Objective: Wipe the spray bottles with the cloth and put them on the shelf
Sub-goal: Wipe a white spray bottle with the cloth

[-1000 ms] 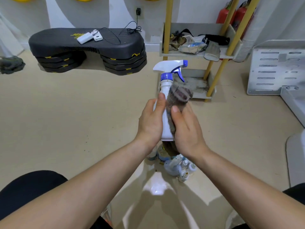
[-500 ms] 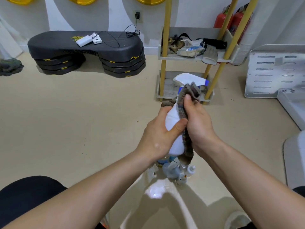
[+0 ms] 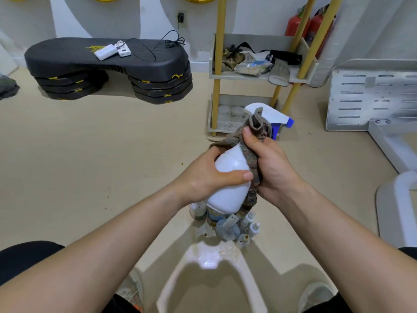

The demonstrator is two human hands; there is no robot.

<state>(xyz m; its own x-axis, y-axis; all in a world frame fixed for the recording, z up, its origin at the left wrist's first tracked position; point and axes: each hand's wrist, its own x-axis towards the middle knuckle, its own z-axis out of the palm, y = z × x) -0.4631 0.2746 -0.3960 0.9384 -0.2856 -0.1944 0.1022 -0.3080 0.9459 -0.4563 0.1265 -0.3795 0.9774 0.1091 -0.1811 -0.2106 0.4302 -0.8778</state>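
Observation:
A white spray bottle (image 3: 228, 177) with a white and blue trigger head is tilted away from me, nozzle pointing right. My left hand (image 3: 207, 177) grips its body, thumb across the front. My right hand (image 3: 268, 163) grips a brown-grey cloth (image 3: 250, 159) wrapped round the bottle's neck and right side; the cloth's tail hangs below. The yellow-posted shelf (image 3: 255, 75) stands just beyond, its lower tray (image 3: 225, 118) partly hidden by the bottle's head.
Several small bottles and containers (image 3: 232, 224) cluster on the floor under my hands. A stack of black step platforms (image 3: 108, 71) lies at the back left. A metal panel (image 3: 370, 96) is at the right, red extinguishers (image 3: 302, 23) behind the shelf.
The bottle went from upright to tilted forward. My right hand slid the cloth up from the body to the neck, and both hands sit lower in view.

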